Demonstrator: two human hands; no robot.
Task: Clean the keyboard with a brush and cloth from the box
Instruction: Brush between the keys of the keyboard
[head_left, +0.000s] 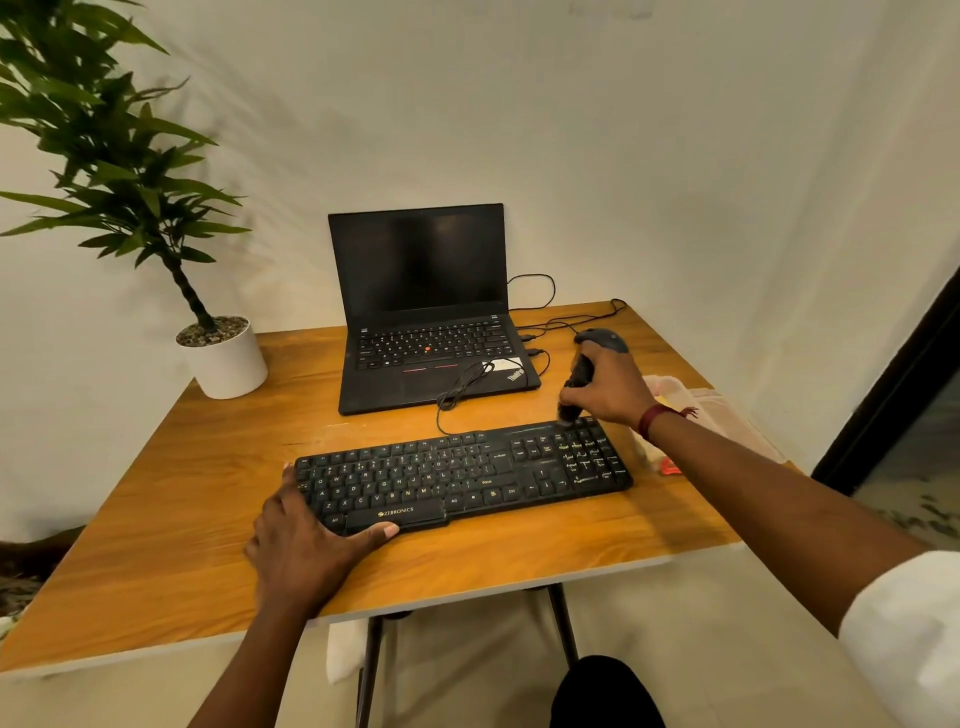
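Keyboard (462, 475) long axis left-right across desk (156, 519), right end slightly farther, left hand (306, 540) flat bracing near-left corner, right hand (608, 387) gripping brush (574, 389) upright, bristles down on far-right keys

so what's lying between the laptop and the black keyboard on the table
In the head view, a loop of black cable trails off the laptop front edge onto the bare wood, running toward the keyboard back edge. Nothing else sits in that strip.

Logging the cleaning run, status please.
Left hand flat, bracing black Zebronics keyboard. Right hand shut on dark brush, bristles at numpad corner. Keyboard's black cable behind, not obstructing.
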